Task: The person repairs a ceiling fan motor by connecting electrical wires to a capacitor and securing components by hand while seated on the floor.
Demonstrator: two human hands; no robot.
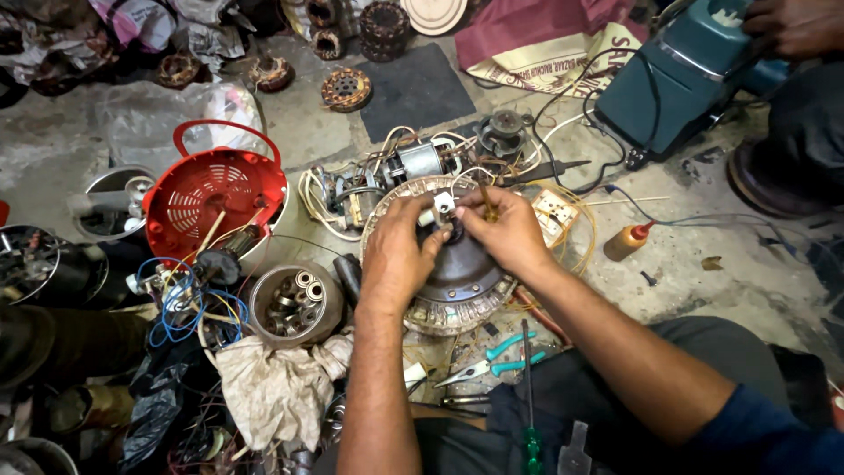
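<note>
A round fan motor with a dark metal centre and a ring of windings lies on the floor in front of me. My left hand rests on its left side and pinches a small white piece at the hub. My right hand is opposite, fingers closed on a thin stick-like tool that points down at the hub. Both hands meet over the motor's centre, which they partly hide.
A red plastic basket and a bowl of bearings are at left. Teal-handled pliers and a green screwdriver lie near my lap. An orange-capped bottle stands at right. Another person's hand holds a teal device.
</note>
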